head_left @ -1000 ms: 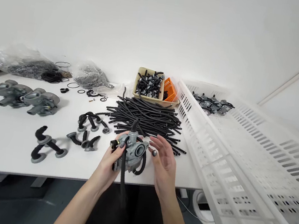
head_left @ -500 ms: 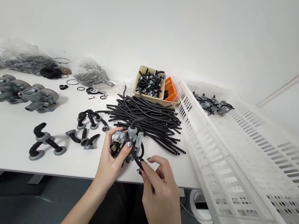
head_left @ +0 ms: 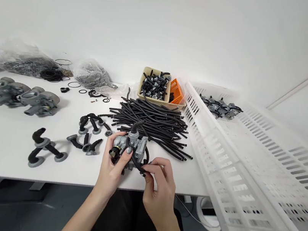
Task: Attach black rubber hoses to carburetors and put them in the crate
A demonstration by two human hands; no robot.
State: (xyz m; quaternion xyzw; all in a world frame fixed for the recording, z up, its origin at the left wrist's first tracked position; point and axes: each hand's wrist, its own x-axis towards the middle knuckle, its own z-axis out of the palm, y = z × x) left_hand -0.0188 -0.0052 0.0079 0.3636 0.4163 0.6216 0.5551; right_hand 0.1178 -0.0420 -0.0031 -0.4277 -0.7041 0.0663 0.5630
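Note:
Near the table's front edge, my left hand is wrapped round a grey metal carburetor, its thumb pressing on the side. A black rubber cap sticks up from the carburetor's top. From its body a black rubber hose runs down to the right. My right hand pinches the hose near its lower end, with thumb and fingertips together. Just behind lies a pile of loose black hoses. To the left, several black rubber caps with grey rings rest on the table.
Two more carburetors stand at the left. Bags of small parts and black rings lie along the wall. A beige bin of capped parts and an orange basket sit behind the hoses. A white crate with carburetors occupies the right.
My right hand has turned and drawn in slightly, its fingers now closer together at the hose end. The carburetor has shifted a little to the left and tilted in my left hand.

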